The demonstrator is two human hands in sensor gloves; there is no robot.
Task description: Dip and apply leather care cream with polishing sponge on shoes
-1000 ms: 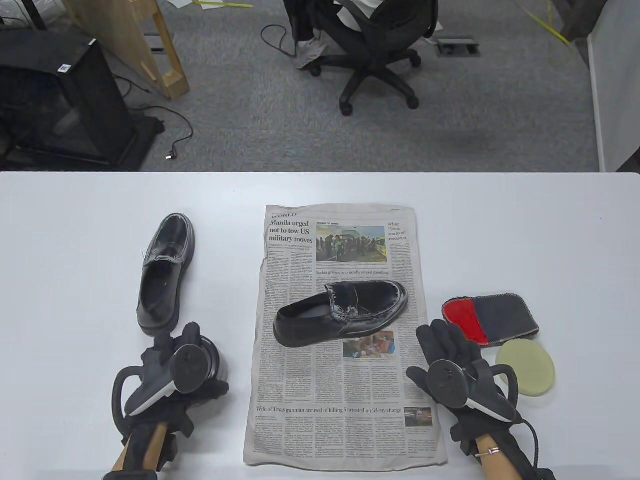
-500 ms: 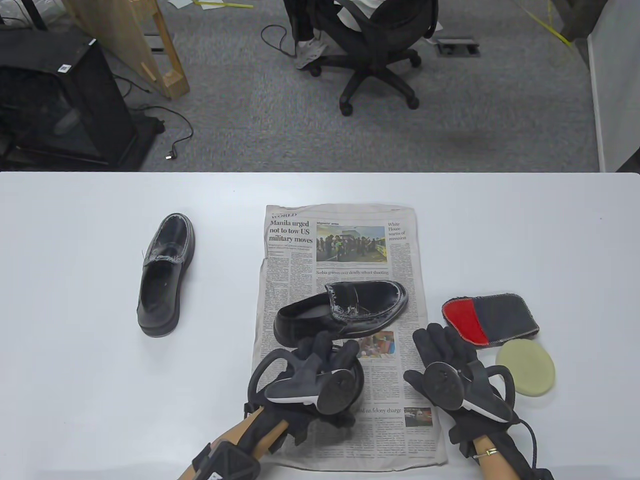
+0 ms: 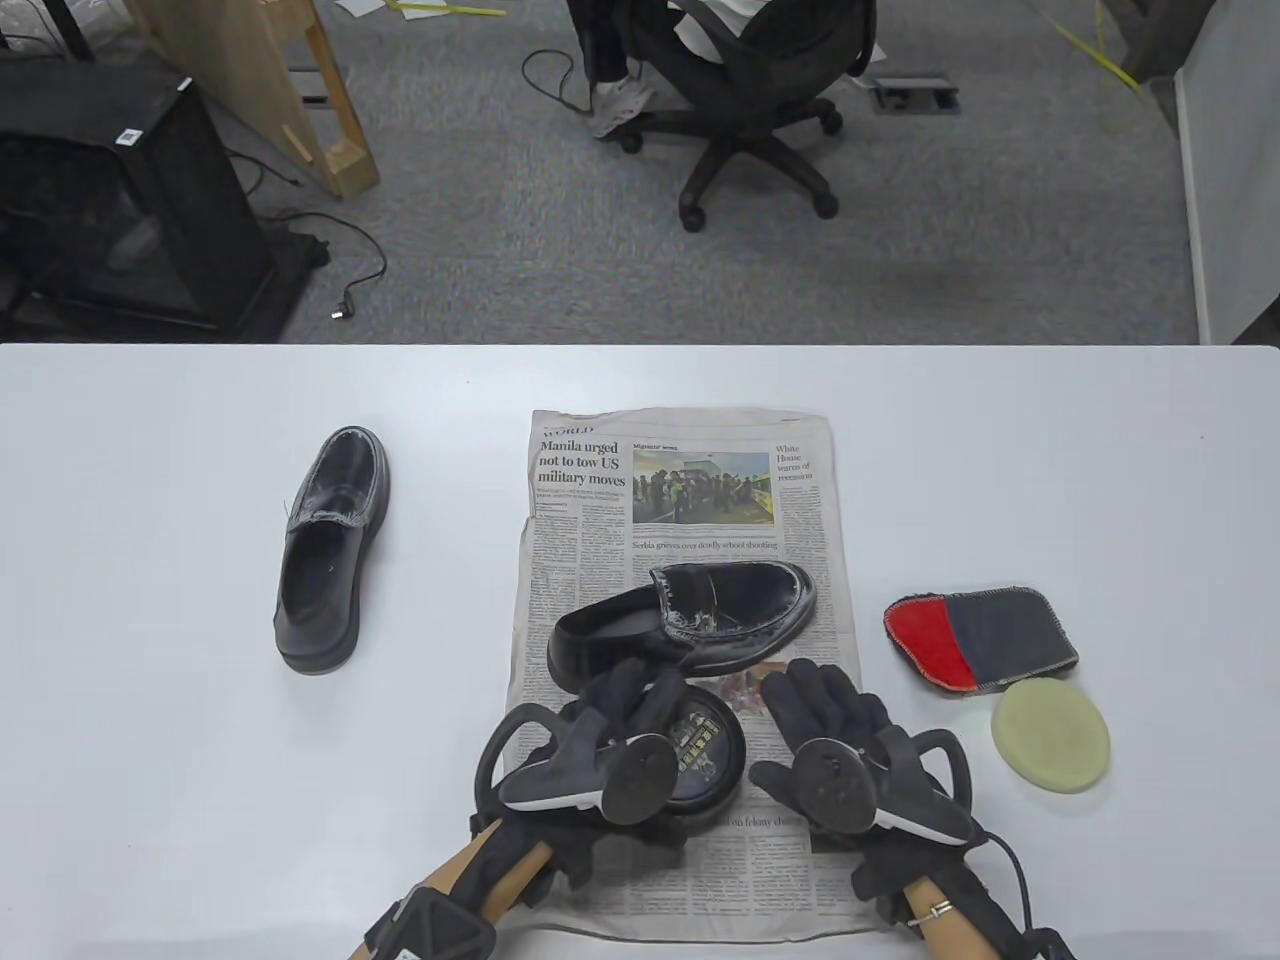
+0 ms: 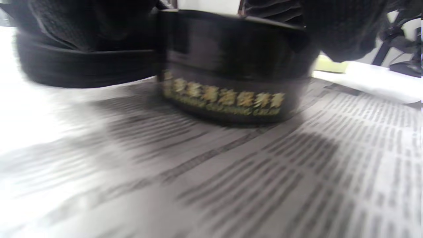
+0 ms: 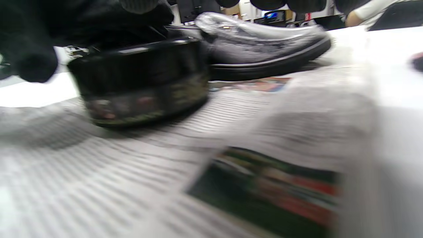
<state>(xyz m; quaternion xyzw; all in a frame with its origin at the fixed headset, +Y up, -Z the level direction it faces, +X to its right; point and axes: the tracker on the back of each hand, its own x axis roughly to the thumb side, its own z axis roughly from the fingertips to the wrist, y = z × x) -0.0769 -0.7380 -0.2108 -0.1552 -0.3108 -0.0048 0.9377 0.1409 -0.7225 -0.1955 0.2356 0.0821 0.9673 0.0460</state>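
Right hand (image 3: pixel 830 730) shifted left beside cream tin (image 3: pixel 705 750); left hand (image 3: pixel 610 720) gripping.

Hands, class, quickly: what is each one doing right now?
Left hand: fingers curled round the black cream tin on the newspaper.
Right hand: open, holding nothing, beside the tin.

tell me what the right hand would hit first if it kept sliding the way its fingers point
Probably the black shoe on the newspaper: the right hand points up the table, fingertips just short of the shoe's side. Height is unclear, so it might pass over.
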